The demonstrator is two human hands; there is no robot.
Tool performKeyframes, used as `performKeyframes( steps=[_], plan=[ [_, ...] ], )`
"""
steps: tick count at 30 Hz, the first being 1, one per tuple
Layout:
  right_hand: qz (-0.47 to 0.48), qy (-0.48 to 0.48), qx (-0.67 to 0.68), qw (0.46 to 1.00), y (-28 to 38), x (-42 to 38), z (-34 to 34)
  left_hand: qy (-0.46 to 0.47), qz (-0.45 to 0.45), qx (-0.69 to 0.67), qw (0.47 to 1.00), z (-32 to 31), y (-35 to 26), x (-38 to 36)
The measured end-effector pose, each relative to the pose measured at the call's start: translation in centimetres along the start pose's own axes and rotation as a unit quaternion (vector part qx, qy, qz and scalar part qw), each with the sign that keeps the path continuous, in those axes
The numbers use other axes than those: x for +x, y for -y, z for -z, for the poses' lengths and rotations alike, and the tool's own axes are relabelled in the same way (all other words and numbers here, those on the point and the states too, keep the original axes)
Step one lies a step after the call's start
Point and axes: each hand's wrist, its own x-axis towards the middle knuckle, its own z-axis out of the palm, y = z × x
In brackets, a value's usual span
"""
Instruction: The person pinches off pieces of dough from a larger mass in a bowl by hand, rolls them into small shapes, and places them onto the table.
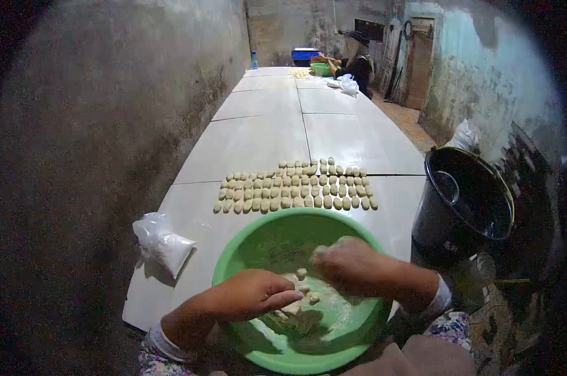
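A large green basin [233, 257] sits in front of me at the table's near end. Over its middle is my left hand [255, 294], fingers and thumb closed around pale dough [291, 308] that shows partly beneath them. My right hand [349, 263] is curled above the basin's right side, somewhat blurred; what lies inside its fingers is hidden. Small dough pieces [313, 297] and white flour [340, 313] are in the basin between and below my hands. Just beyond the rim, rows of small oval dough pieces [286, 202] lie on the white table [252, 141].
A plastic bag of white powder [164, 243] rests on the table at left. To the right stands a black bucket [443, 213]. At the far end a person [358, 66] reaches toward another green basin [321, 69] beside a blue crate [304, 55]. Walls flank both sides.
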Motion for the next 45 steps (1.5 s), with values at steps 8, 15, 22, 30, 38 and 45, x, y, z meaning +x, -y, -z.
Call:
performKeyframes(
  steps=[8, 15, 22, 30, 38, 45],
  plan=[
    [0.127, -0.002, 0.123, 0.984, 0.2, -0.3, 0.4, -0.106, 0.044, -0.135, 0.984, -0.3, 0.3, 0.0],
    [0.129, 0.078, 0.14, 0.979, 0.9, -0.4, 0.7, -0.244, 0.007, -0.203, 0.948, 0.0, 0.6, -0.6],
    [0.082, -0.097, 0.127, 0.984, 0.7, -0.6, 1.5, -0.098, 0.0, -0.424, 0.9, 0.2, 1.5, 0.6],
    [0.042, -0.232, 0.219, 0.947, 1.9, -0.3, 1.5, -0.102, 0.042, -0.307, 0.946, -0.1, 1.1, 0.8],
    [0.124, -0.254, 0.114, 0.952, 1.9, -0.1, 0.5, -0.07, -0.003, -0.248, 0.966, -1.1, 0.9, 0.8],
    [0.14, -0.247, 0.131, 0.95, 1.4, 0.1, 0.9, -0.154, -0.077, -0.263, 0.949, -1.6, 0.8, 0.9]
  ],
)
